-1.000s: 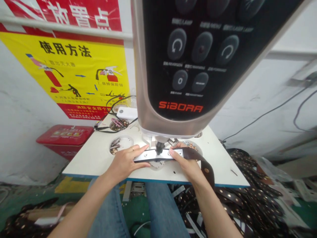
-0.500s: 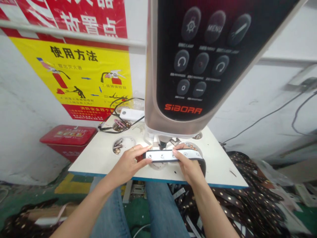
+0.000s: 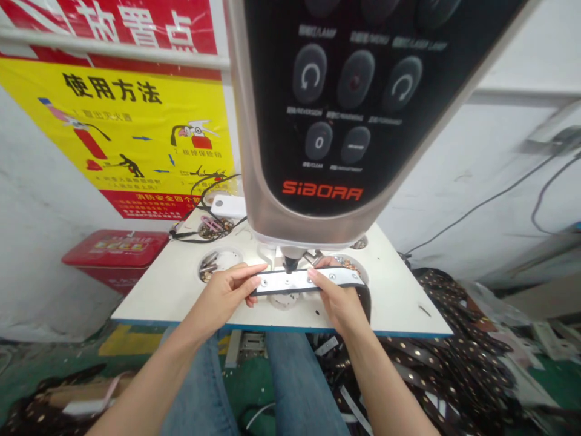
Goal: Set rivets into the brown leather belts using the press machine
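Observation:
A studded strap (image 3: pixel 290 280), white on the upper face with dark edges and a row of metal studs, lies stretched under the head of a riveting machine (image 3: pixel 308 200). My left hand (image 3: pixel 224 293) pinches its left end between thumb and fingers. Farther along, my right hand (image 3: pixel 339 297) grips the strap with the thumb on top. Past that hand the strap bends down toward the table's front edge. Just behind the strap's back edge is the machine's dark tip (image 3: pixel 290 264); whether they touch I cannot tell.
Sunk into the white table (image 3: pixel 167 306) are cups of small metal parts, such as the left cup (image 3: pixel 222 261). Black cords (image 3: pixel 193 237) lie at the back left. A red box (image 3: pixel 115 248) stands left of the table. Studded dark straps (image 3: pixel 436 357) are heaped at the lower right.
The view has shifted, with the machine panel now larger and closer. Both hands still hold the strap, and my left hand's grip at the end has altered slightly.

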Motion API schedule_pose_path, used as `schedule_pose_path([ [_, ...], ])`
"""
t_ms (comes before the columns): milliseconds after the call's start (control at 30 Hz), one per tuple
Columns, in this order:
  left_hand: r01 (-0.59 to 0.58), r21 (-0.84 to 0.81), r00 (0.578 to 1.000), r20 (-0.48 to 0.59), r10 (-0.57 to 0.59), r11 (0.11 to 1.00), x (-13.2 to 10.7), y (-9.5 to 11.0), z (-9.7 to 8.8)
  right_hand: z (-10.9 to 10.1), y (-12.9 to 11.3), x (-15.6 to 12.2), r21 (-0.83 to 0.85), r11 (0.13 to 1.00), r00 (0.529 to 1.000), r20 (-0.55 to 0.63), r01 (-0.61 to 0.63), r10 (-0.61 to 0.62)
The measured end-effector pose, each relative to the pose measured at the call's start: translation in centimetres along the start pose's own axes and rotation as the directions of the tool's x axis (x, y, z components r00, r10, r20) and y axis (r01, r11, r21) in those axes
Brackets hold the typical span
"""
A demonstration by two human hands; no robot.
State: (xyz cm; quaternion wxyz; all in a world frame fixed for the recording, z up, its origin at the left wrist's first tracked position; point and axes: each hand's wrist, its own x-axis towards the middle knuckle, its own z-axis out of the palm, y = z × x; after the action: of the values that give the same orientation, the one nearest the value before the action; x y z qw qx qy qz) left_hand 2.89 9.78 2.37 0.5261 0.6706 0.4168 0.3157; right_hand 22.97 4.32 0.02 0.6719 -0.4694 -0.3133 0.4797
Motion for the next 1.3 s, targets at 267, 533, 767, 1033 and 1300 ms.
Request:
schedule_pose_path([
  [267, 0.047, -0.107, 0.996, 0.086, -0.038, 0.993, -2.5, 1.1, 0.9, -0.6, -0.8, -3.4, -0.303, 0.951, 0.997, 0.058, 0.070, -0.054],
  [533, -0.003, -0.150, 0.997, 0.076, 0.015, 0.989, 1.4, 0.2, 2.6, -2.7, -1.0, 0.2, -0.413, 0.904, 0.993, 0.034, 0.113, -0.109],
  [767, -0.018, -0.170, 1.000, 0.018, 0.021, 0.985, 0.8, 0.4, 2.7, -2.7, -1.3, -0.1, -0.490, 0.860, 0.989, 0.060, 0.145, -0.133],
  [1033, -0.059, -0.121, 0.998, -0.044, 0.054, 0.991, 1.1, -0.1, 3.3, -2.9, -1.1, 0.3, -0.511, 0.849, 0.990, 0.039, 0.136, -0.136],
  [1300, -0.045, -0.140, 0.999, -0.033, 0.041, 0.989, 1.4, -0.6, 3.5, -3.3, -0.8, 0.3, -0.563, 0.814, 0.989, 0.040, 0.141, -0.144],
])
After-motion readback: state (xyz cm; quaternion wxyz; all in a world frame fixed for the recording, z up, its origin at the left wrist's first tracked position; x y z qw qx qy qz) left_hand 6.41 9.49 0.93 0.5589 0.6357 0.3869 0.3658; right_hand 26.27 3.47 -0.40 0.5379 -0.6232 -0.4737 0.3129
